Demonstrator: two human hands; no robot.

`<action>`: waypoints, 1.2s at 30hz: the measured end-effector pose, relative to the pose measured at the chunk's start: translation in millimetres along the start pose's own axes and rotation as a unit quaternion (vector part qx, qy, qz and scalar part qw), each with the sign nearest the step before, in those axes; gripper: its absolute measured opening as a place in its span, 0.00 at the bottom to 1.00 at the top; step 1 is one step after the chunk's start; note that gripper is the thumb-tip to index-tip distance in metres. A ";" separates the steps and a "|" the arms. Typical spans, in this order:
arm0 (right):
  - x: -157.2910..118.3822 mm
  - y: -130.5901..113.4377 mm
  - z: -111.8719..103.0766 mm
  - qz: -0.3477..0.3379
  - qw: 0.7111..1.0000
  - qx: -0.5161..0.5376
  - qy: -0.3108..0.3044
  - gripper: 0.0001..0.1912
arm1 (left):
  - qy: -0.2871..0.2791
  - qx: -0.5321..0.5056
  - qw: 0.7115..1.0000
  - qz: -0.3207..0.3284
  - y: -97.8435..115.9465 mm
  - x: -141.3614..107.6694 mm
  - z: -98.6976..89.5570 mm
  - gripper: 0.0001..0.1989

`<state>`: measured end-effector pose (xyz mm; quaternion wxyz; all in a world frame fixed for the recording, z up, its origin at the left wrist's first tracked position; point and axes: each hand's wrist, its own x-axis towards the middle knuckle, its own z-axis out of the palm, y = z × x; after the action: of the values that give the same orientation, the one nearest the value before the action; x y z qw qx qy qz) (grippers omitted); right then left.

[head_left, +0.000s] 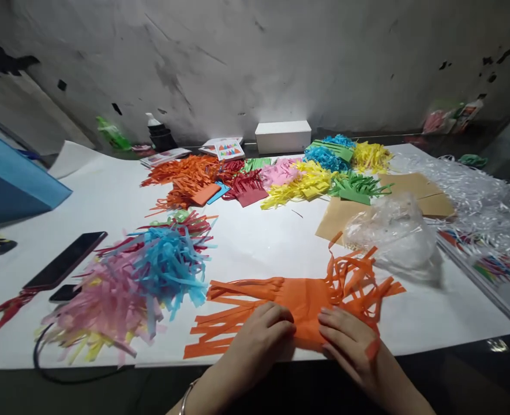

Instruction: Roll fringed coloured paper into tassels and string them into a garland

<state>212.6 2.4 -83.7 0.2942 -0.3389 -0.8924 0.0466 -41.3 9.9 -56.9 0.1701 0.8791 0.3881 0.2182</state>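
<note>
A sheet of orange fringed tissue paper (306, 297) lies spread near the table's front edge. Its strips reach out left in fairly straight rows and bunch in curls on the right. My left hand (267, 328) is closed on the sheet's near edge, fingers bent and thumb tucked out of sight. At the near right corner, my right hand (348, 337) presses its fingers together on the paper, gripping the edge; its thumb is mostly hidden. A small orange scrap rests on the right hand's outer side.
Left stands a pile of pink and blue fringed tassels (168, 265), beside a phone (67, 259). Colourful tissue bundles (311, 178) line the back, before a white box (283, 136). At right are a clear plastic bag (396, 236), brown envelopes (419, 193) and shredded clear film (488, 196).
</note>
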 end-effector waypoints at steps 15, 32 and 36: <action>-4.3 0.1 -24.2 0.050 0.995 0.087 -0.023 0.10 | -0.042 -0.127 0.989 -0.058 -5.2 -6.3 -12.7 0.07; 10.8 -7.5 -15.8 0.036 0.999 0.029 0.021 0.09 | -0.058 -0.087 0.992 -0.068 1.8 -3.3 -15.0 0.04; 14.4 -9.5 -12.5 0.057 0.997 0.028 0.038 0.09 | -0.080 -0.024 0.993 -0.086 12.8 4.6 -16.5 0.06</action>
<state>205.5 2.8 -63.6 0.3342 -0.3824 -0.8582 0.0751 -39.3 7.4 -35.7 0.2396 0.8528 0.4420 0.1412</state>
